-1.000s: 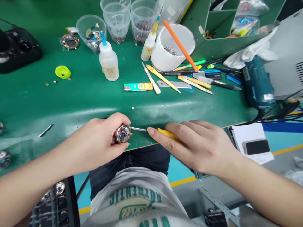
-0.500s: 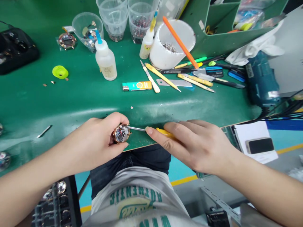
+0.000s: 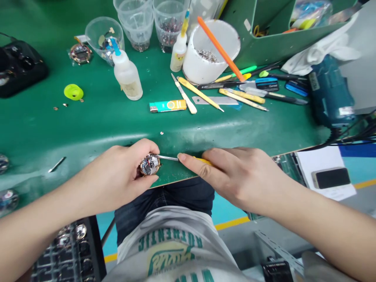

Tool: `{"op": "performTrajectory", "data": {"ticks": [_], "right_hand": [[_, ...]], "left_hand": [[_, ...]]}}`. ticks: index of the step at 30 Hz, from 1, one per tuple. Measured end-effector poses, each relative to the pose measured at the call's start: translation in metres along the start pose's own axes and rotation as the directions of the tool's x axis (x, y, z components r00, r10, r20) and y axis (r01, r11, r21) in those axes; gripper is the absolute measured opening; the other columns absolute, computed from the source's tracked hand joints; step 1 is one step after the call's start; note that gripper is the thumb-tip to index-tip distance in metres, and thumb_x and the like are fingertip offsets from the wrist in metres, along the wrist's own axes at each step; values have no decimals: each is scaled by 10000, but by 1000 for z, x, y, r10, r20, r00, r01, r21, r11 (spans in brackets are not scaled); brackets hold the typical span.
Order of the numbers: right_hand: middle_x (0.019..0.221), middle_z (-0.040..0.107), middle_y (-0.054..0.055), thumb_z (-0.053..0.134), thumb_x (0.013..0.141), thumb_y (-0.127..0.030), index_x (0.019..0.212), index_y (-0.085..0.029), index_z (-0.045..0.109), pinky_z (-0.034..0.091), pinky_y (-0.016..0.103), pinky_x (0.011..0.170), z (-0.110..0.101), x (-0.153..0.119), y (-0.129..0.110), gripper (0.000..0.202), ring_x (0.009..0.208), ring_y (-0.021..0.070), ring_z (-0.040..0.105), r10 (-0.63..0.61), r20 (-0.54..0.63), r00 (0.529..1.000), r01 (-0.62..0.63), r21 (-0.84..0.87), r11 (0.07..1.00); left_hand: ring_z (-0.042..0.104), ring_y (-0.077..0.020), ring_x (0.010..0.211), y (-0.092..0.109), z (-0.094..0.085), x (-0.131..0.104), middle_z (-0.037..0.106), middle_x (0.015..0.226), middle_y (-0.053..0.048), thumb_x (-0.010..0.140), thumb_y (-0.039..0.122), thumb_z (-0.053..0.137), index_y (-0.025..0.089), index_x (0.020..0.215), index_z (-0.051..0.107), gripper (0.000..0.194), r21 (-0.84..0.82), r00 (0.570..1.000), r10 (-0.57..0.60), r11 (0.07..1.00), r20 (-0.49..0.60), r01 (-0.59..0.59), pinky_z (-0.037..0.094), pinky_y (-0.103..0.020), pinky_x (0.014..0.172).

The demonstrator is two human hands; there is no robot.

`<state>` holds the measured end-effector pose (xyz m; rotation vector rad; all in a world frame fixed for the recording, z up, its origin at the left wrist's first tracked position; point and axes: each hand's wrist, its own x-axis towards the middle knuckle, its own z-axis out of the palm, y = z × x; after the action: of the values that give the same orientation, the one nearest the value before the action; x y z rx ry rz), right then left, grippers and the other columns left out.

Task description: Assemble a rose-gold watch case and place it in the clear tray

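Note:
Near the bench's front edge, my left hand (image 3: 123, 174) pinches a round watch case (image 3: 150, 164) between thumb and fingers. It has a rose-gold rim, and its inside parts with bits of circuitry face up. My right hand (image 3: 235, 176) is closed around a screwdriver-like tool with a yellow handle (image 3: 203, 161) and a slim metal shaft (image 3: 169, 158). My right index finger lies along the shaft. The tool's tip meets the upper right rim of the case beside my left fingertips; the exact contact is too small to tell. Most of the handle is hidden under my fingers.
Beyond my hands lie a lighter (image 3: 168, 106), several knives and picks (image 3: 202, 94), a dropper bottle (image 3: 128, 76) and a tilted white cup (image 3: 202, 72). A power tool (image 3: 333, 94) sits at the right. A black tray (image 3: 95, 250) of watch parts is at lower left.
The view has shifted slightly. Both hands keep their grip on the watch case and tool, and the tool's tip stays at the rim.

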<state>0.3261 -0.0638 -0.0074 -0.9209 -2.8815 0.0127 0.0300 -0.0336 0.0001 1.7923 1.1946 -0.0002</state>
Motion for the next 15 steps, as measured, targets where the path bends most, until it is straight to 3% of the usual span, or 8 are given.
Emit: {"op": "performTrajectory", "data": {"ticks": [9,15], "right_hand": [[857,648,-1,460,1056,-54,1562,-160,532,316,291,539,4,-2,4,522,591,122,506,7,6,1000,-7,40,999],[829,651,-7,486,1040,-44,1524,-169,585,322,287,530,6,1,2,510,582,121,505,21,-25,999,-20,30,999]], "left_hand": [[481,-135,455,-2,0,-2,594,596,84,888,330,648,265,1096,609,221,15,1000,29,999,1,-29,320,-262,493],[510,-140,483,0,1,0,595,591,86,872,346,665,264,1085,620,233,5,1000,13,1000,-4,-13,332,-255,491]]}}
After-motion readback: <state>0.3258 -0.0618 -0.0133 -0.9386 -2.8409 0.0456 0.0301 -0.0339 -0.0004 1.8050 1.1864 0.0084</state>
